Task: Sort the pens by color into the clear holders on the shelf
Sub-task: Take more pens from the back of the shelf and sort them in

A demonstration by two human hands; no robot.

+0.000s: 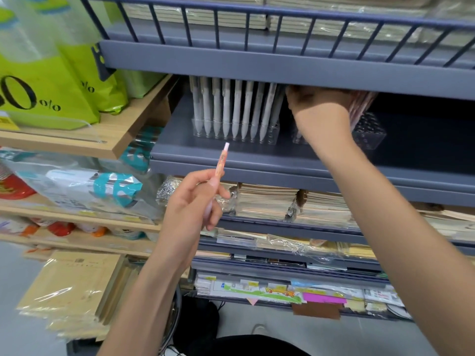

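Several white pens (231, 109) stand in one clear holder (272, 136); the right hand (317, 110) grips pink pens (361, 105) at the second holder (371, 136); the left hand (190, 201) pinches a single pink pen (222, 160).

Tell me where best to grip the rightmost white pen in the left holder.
Probably a grip on the mid-barrel of the rightmost white pen, coming from the front: its tip sits in the clear holder, its top is hidden behind the upper shelf edge, and other pens crowd its left.

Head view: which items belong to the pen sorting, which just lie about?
Job: single pink pen in left hand; white pens in clear plastic holder; pink pen bunch by right hand; second clear holder.
Lying about: green paper bags; wrapped notebook stacks.
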